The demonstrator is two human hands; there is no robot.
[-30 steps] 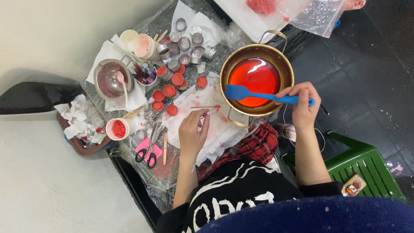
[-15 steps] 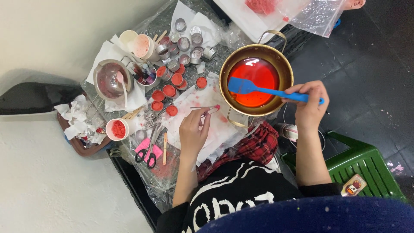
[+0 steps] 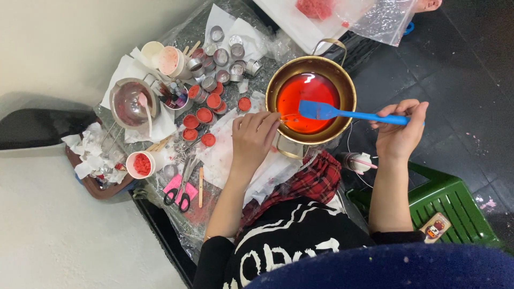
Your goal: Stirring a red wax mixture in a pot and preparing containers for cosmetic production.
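A brass-coloured pot [image 3: 348, 88] holds clear red liquid [image 3: 305, 93] and stands on the plastic-covered table. My right hand [image 3: 399, 131] grips the handle end of a blue spatula [image 3: 342, 112], whose blade hovers over the liquid near the pot's middle. My left hand [image 3: 254, 136] rests at the pot's left rim and pinches a thin stick [image 3: 286, 119], its tip reaching over the liquid. Stained white paper [image 3: 219, 158] lies under my left wrist.
Small round tins filled with red [image 3: 206, 115] and empty tins [image 3: 230, 69] crowd the table left of the pot. A metal bowl with a spoon [image 3: 131, 101], white cups [image 3: 140, 163], scissors [image 3: 179, 192], crumpled tissues [image 3: 88, 155], a plastic bag [image 3: 375, 21] and a green crate [image 3: 455, 208] surround them.
My left hand has moved right from the stained paper to the pot's rim. My right hand has drawn the spatula a little to the right, with the blade still over the liquid.
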